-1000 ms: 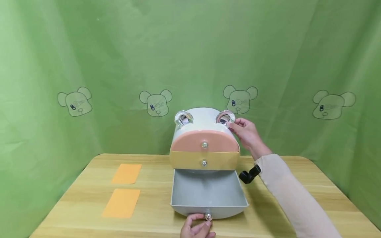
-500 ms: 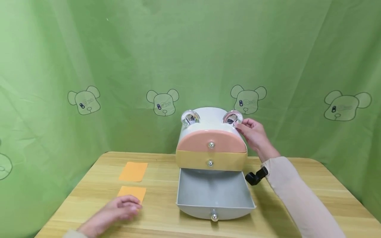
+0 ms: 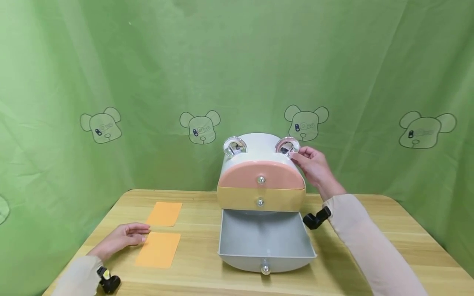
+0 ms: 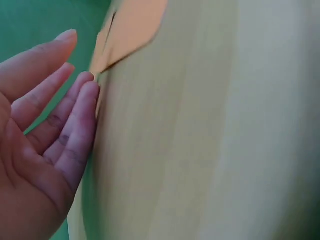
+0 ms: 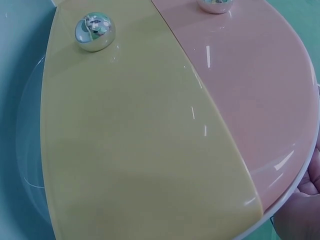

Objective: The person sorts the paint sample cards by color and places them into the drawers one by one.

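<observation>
On the table stands a small drawer cabinet (image 3: 255, 144) with a white top and two silver ring-shaped ears. Its pink drawer (image 3: 240, 176) and yellow drawer (image 3: 237, 199) are closed, while the bottom grey drawer (image 3: 266, 234) is pulled out with nothing in it. My right hand (image 3: 314, 167) pinches the right silver ear (image 3: 296, 144); only part of this hand shows in the right wrist view. My left hand (image 3: 120, 239), fingers nearly straight, is at the left edges of two orange cards, the far card (image 3: 164, 213) and the near card (image 3: 159, 250). Whether it touches them I cannot tell.
The wooden table (image 3: 200, 255) has a green curtain (image 3: 237, 61) with bear drawings behind and beside it. The grey drawer juts toward the table's front, its silver knob (image 3: 265, 270) outermost. Black wrist cameras sit on both sleeves.
My left hand has let go of the grey drawer's knob and moved left to the orange cards. The right hand stays at the silver ear. The head view has shifted slightly.
</observation>
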### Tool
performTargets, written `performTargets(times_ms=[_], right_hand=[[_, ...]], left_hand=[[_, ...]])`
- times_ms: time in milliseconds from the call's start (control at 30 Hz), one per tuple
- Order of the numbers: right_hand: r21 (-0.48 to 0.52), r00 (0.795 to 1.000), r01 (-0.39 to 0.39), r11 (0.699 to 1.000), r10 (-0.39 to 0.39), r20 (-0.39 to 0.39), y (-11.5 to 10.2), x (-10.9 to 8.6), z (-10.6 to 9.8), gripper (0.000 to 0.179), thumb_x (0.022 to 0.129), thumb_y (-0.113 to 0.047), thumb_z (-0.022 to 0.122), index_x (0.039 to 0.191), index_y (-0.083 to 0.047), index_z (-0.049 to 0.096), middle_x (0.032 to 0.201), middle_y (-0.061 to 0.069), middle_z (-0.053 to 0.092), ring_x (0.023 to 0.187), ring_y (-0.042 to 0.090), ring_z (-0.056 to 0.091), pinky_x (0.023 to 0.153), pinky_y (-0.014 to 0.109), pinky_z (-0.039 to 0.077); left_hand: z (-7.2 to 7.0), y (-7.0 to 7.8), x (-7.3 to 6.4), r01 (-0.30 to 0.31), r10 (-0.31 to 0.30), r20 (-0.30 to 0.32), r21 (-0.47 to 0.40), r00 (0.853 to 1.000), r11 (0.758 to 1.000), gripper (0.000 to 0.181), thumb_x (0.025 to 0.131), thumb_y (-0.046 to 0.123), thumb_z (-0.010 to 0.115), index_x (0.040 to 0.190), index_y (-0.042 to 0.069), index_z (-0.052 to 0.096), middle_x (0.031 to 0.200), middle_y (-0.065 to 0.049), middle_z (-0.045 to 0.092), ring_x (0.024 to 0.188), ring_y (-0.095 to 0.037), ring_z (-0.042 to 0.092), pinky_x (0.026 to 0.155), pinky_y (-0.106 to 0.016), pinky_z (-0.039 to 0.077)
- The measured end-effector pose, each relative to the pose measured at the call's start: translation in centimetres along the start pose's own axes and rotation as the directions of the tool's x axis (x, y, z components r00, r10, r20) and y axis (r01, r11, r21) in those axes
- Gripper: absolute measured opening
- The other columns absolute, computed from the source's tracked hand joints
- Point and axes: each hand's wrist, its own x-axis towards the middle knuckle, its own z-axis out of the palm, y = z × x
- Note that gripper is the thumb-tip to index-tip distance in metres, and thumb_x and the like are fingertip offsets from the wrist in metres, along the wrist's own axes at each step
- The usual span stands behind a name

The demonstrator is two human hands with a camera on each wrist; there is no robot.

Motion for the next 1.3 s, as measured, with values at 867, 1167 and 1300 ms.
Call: performTargets(times_ms=[867, 1167, 1300], right_hand=[[0.027, 1.000, 0.018, 0.999, -0.018, 0.001, 0.0, -0.4, -0.3, 0.011, 0.088, 0.001, 0.061, 0.091, -0.007, 0.054, 0.081, -0.005, 0.063, 0.076, 0.006, 0.059, 0.075, 0.012, 0.053], [0.004, 1.000, 0.022, 1.000, -0.022, -0.010, 0.1, -0.1, 0.2, 0.011, 0.088, 0.001, 0.060, 0.093, -0.005, 0.052, 0.082, -0.004, 0.062, 0.077, 0.006, 0.059, 0.077, 0.013, 0.053], [0.006, 1.000, 0.023, 1.000, -0.023, -0.016, 0.3, -0.1, 0.3, 0.011, 0.088, 0.001, 0.060, 0.091, -0.006, 0.053, 0.081, -0.005, 0.062, 0.075, 0.006, 0.059, 0.075, 0.013, 0.053]], left_hand=[[1.3, 0.2, 1.2, -0.082, 0.080, 0.019, 0.206, 0.997, 0.975, 0.033, 0.079, 0.009, 0.074, 0.103, -0.007, 0.058, 0.088, -0.009, 0.057, 0.075, -0.008, 0.048, 0.063, -0.019, 0.046], [1.3, 0.3, 0.8, -0.090, 0.082, 0.054, 0.181, 0.995, 0.979, 0.033, 0.078, 0.003, 0.072, 0.101, -0.010, 0.052, 0.084, -0.008, 0.052, 0.074, -0.009, 0.046, 0.062, -0.018, 0.045], [1.1, 0.2, 0.7, -0.117, 0.106, 0.087, 0.126, 0.991, 0.985, 0.033, 0.079, 0.002, 0.071, 0.101, -0.012, 0.051, 0.085, -0.007, 0.052, 0.074, -0.007, 0.048, 0.064, -0.017, 0.048]])
